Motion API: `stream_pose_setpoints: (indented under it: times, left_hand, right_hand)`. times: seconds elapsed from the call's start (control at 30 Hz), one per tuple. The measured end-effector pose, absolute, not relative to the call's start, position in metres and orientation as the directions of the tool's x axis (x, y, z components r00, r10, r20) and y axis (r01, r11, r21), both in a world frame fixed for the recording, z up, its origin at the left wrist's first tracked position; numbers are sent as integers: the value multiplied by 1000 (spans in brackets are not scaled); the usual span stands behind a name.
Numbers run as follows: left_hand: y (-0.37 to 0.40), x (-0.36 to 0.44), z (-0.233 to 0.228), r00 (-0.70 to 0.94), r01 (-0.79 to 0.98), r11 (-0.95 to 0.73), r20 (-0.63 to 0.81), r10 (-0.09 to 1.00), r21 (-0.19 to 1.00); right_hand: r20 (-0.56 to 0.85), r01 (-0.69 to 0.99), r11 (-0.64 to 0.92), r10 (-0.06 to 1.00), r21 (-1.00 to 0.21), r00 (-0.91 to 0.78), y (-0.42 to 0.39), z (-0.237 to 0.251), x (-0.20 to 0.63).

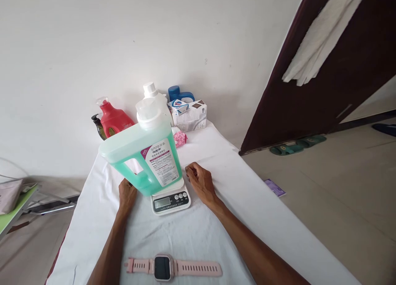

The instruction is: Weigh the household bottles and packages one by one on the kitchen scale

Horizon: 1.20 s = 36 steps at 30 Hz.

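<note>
On the white cloth: sat a kitchen scale (171,201), display facing the wearer.
Jug: green detergent jug (145,157) stood on the scale, tilted, handle toward the left.
Left hand (127,195): rested just beside the jug's base, fingers curled, gripping nothing; contact with the jug unclear.
Right hand (200,181): lay loosely curled on the cloth right of the scale, empty.
Near edge: lay a pink smartwatch (163,267), flat.
Back: clustered bottles and a carton (189,114) by the wall.
</note>
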<state>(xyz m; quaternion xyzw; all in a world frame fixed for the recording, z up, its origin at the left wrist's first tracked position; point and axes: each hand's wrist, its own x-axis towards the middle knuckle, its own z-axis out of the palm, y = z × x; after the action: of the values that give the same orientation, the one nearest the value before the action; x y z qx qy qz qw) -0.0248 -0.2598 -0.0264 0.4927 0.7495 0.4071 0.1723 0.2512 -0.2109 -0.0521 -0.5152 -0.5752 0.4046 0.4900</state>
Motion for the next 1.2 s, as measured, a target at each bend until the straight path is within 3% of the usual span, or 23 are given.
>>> stream_pose_setpoints:
  times: [0.33, 0.6, 0.73, 0.9, 1.1, 1.2]
  left_hand:
    - [-271, -29, 2, -572, 389, -93, 319, 756, 917]
    - [-274, 21, 66, -452, 432, -322, 511, 731, 842]
    - [-265, 43, 76, -479, 291, -383, 480, 735, 877]
    - [-246, 65, 91, -616, 82, -417, 375, 693, 905]
    - [-203, 110, 120, -568, 10, -464, 387, 726, 886]
    - [-175, 136, 120, -535, -42, -465, 373, 758, 884]
  right_hand:
    - [147, 219, 142, 989, -965, 8, -211, -55, 251]
    - [126, 203, 123, 992, -971, 1, -212, -52, 251]
    - [84, 77, 81, 995, -994, 44, -215, -46, 251]
    - [26, -121, 63, 957, -991, 288, -211, -41, 257]
    - [-24, -138, 42, 893, -990, 450, -198, -46, 267]
    - [41, -89, 99, 864, -991, 503, -198, -48, 269]
